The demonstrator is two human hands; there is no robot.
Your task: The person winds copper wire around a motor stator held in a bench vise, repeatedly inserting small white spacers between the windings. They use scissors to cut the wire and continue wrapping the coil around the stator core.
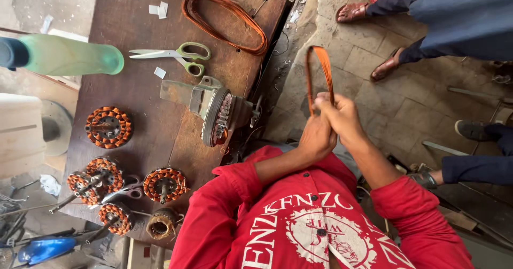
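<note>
Between both hands, left hand (pixel 316 138) & right hand (pixel 339 115) pinch shut on the copper wire coil (pixel 319 68); strands could splay or kink if grip slips imo.

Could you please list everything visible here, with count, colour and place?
copper wire loop: one, orange, held in both hands over the paved floor
larger wire coil: one, orange-brown, top of workbench
scissors: one, green handles, mid bench
winding fixture: one, grey-green metal, bench's right edge
wound stators: about five, copper, bench's lower left
green cylinder: one, left of bench
paper scraps: several, white, upper bench
other people's feet: several, upper right
left hand: gripping loop
right hand: gripping loop
</note>
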